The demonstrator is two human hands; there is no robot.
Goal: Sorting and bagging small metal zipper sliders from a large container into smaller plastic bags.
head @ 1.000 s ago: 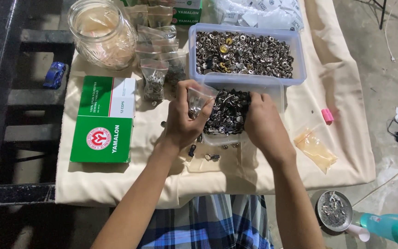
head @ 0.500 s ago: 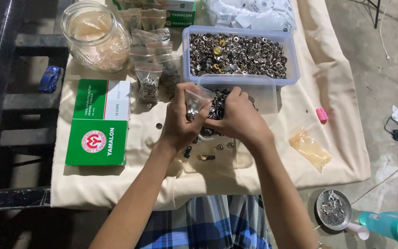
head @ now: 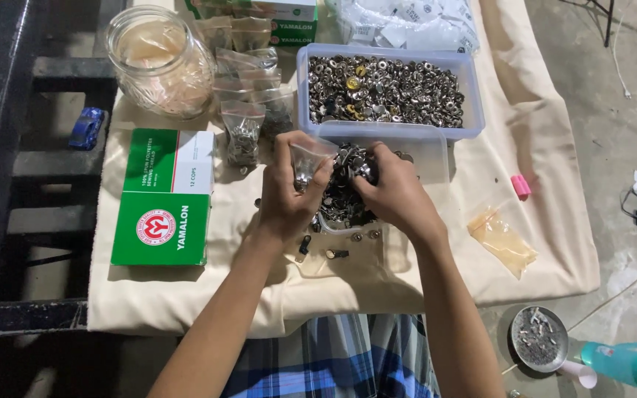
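Left hand [head: 285, 193] pinched a small clear plastic bag [head: 310, 156] part-filled with metal snaps, right hand [head: 391, 191] clenched over a shiny heap [head: 340, 199], translucent tub [head: 388, 92] brimmed with round fasteners

Silvery metal snaps with a few brass-yellow ones fill the pale blue-tinted tub [head: 473, 110] by the cream cloth's [head: 554, 243] far edge. The box [head: 162, 196] near the left edge is green and white with a red round emblem. A small pink piece [head: 521, 186] lies toward the right edge.
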